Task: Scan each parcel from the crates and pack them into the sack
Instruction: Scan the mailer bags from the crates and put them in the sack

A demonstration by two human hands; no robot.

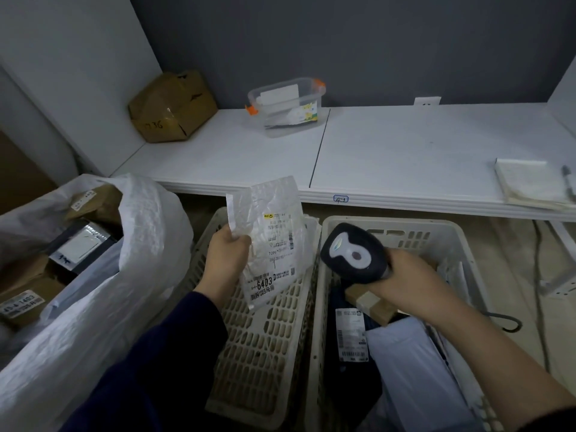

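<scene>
The left hand [229, 254] pinches the upper corner of a crinkled white plastic mailer parcel [276, 241], holding it upright above the beige perforated plastic crate [265, 353]. The right hand [411, 275] grips a black handheld barcode scanner [352, 254] just right of that crate, over a second beige crate [402, 232] holding more parcels [414, 363]. Left of the first crate stands the open white woven sack [146, 232] with boxes [28, 294] inside; beyond the crate runs the white desk [405, 145].
</scene>
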